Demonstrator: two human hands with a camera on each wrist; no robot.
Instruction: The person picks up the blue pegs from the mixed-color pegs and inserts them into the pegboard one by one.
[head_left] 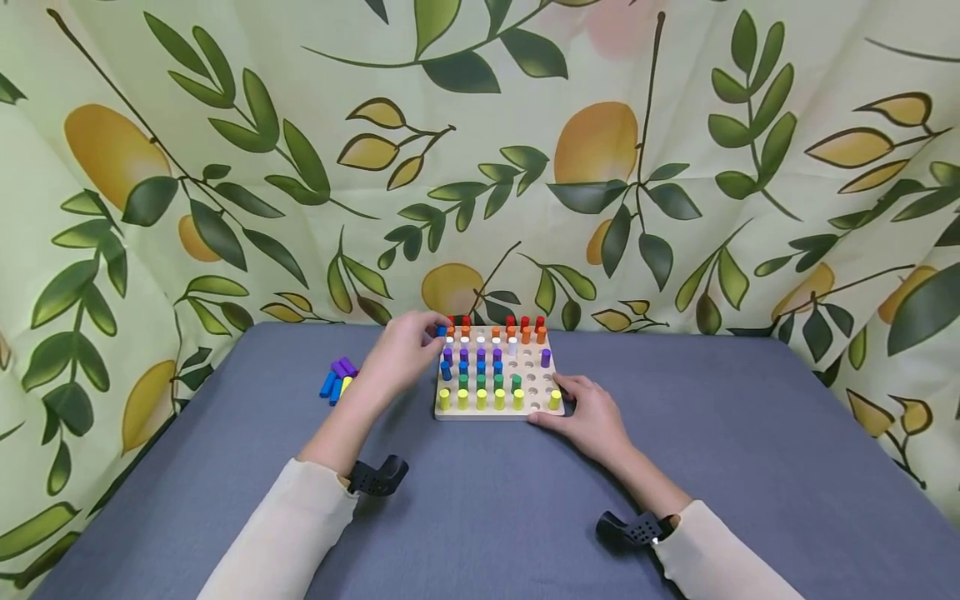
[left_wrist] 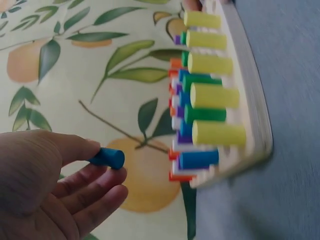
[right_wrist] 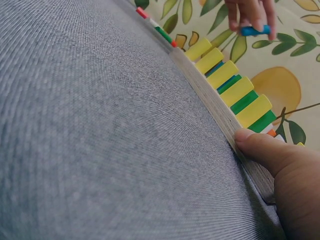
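My left hand (head_left: 405,354) pinches a blue peg (left_wrist: 109,158) between thumb and fingers, above the back left corner of a wooden pegboard (head_left: 487,416). In the left wrist view the peg is apart from the board, tilted toward lying flat. My right hand (head_left: 596,417) grips the board's front right corner, with the thumb (right_wrist: 255,145) against its front edge. Rows of red, orange, white, purple, blue, green and yellow pegs (head_left: 481,400) stand in the board. Several holes (head_left: 531,389) at the right lack pegs. The fingers of my right hand are partly hidden in its wrist view.
Loose purple, blue and yellow pegs (head_left: 330,385) lie on the grey cloth (head_left: 480,517) to the left of the board, partly behind my left forearm. A leaf-patterned curtain (head_left: 480,192) hangs along the table's back edge.
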